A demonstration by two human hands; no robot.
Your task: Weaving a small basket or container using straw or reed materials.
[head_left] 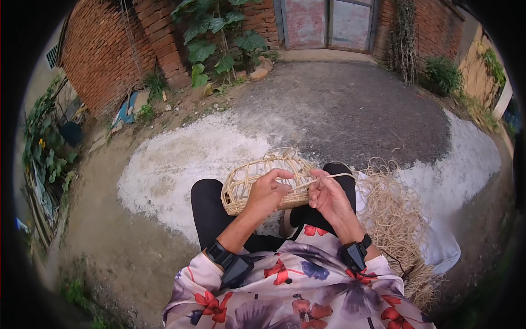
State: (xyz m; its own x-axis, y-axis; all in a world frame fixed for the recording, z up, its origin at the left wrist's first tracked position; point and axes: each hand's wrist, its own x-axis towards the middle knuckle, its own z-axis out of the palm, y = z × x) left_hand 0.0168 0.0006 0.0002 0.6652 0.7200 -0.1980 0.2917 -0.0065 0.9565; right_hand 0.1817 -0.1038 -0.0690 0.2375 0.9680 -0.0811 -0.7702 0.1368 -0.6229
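A half-woven basket [234, 189] of pale straw cord, with an open lattice of ribs, rests across my lap. My left hand [266, 193] is closed loosely over its near side, index finger and thumb showing apart; the other fingers are mostly hidden behind the hand. At the basket's right end, my right hand [332, 200] pinches a straw cord [344, 175] between thumb and fingertips. That cord trails off to the right, over my dark-trousered knee.
Beside my right leg lies a big tangled heap of straw cord [392, 211], partly on a white cloth sack [441, 241]. White powdery material [175, 159] covers ground ahead. Farther off stand a brick wall [109, 55], leafy plants [219, 41] and a metal door [329, 24].
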